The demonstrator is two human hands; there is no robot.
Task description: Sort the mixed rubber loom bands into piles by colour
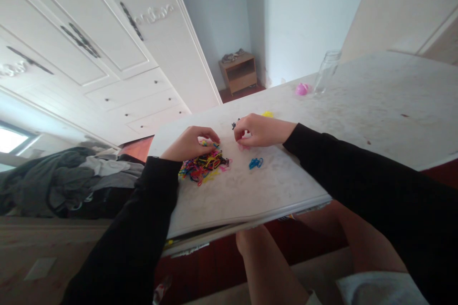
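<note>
A heap of small bands in many colours [204, 166] lies on the pale table top [250, 190]. My left hand [189, 143] rests on the far edge of that heap with its fingers curled down into it. To the right, my right hand [259, 130] has its fingers pinched together over a small pink bit and a tiny black piece [234, 125]. A few blue bands [255, 163] lie apart just in front of my right hand. A yellow bit [267, 114] shows behind it.
A clear glass jar [326, 72] and a pink lid-like piece [301, 88] stand at the table's far edge. White wardrobe doors and drawers [107, 57] fill the left, with a wooden bedside cabinet [239, 72] behind. Clothes [71, 176] lie piled at left. My bare knees sit under the table.
</note>
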